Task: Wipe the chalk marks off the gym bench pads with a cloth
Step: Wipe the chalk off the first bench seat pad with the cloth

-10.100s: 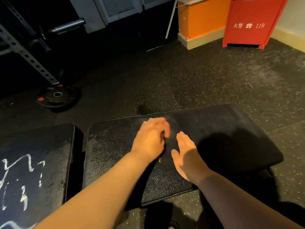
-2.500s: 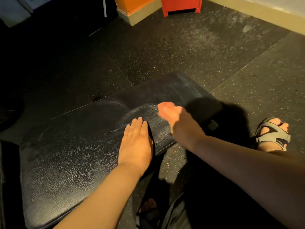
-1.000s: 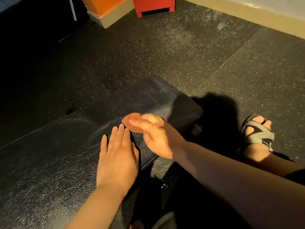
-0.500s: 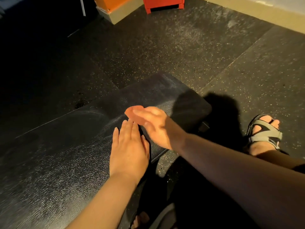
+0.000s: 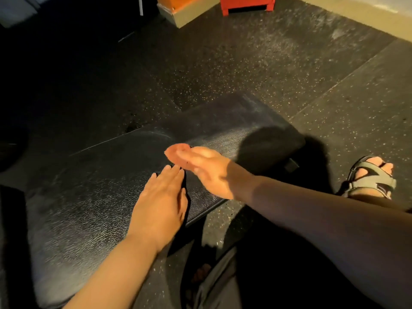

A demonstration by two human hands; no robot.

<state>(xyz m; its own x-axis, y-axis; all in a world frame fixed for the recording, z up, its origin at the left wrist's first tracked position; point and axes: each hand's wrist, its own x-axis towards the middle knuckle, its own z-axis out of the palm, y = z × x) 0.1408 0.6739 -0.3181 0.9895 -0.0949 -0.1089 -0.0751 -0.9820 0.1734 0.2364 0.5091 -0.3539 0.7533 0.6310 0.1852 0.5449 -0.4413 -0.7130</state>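
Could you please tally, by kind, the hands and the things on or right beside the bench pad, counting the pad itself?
Hands: 2, the left hand and the right hand
Bench pad: 1
Cloth: 1, pinkish and blurred, at the right hand's fingers
Sandal: 1 plainly seen, on the floor beside the pad
Total: 5
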